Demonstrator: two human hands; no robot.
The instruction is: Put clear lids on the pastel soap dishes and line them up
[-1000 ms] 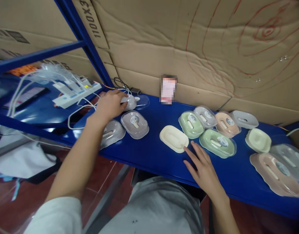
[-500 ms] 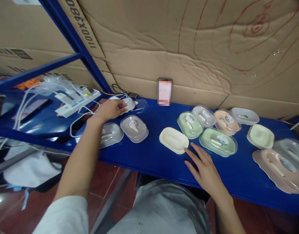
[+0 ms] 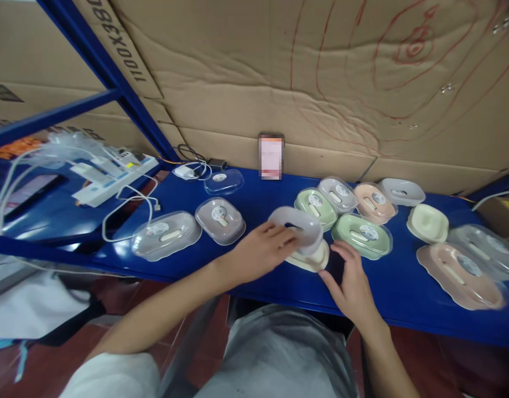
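Observation:
My left hand point(image 3: 265, 249) grips a pale grey soap dish tray point(image 3: 310, 224) with a slot in it, slightly blurred. The tray is tilted above a cream oval soap dish base point(image 3: 308, 262) and partly covers it; whether they touch I cannot tell. At the base's right end is my right hand point(image 3: 352, 276), thumb and fingers apart, close to its rim. Just beyond my right fingers lies a green lidded soap dish point(image 3: 362, 236). Another green soap dish point(image 3: 316, 209) stands behind the grey tray.
Left on the blue table point(image 3: 254, 279) are two grey lidded soap dishes point(image 3: 220, 221) and a clear lid point(image 3: 224, 182). More dishes, including a peach one point(image 3: 462, 276), sit at right. A phone point(image 3: 271, 157) leans on the cardboard. Cables and a power strip point(image 3: 115, 179) lie left.
My left hand has come from the back left to the middle, bringing the grey tray over the cream base. The clear lid stays behind. My right hand remains by the base.

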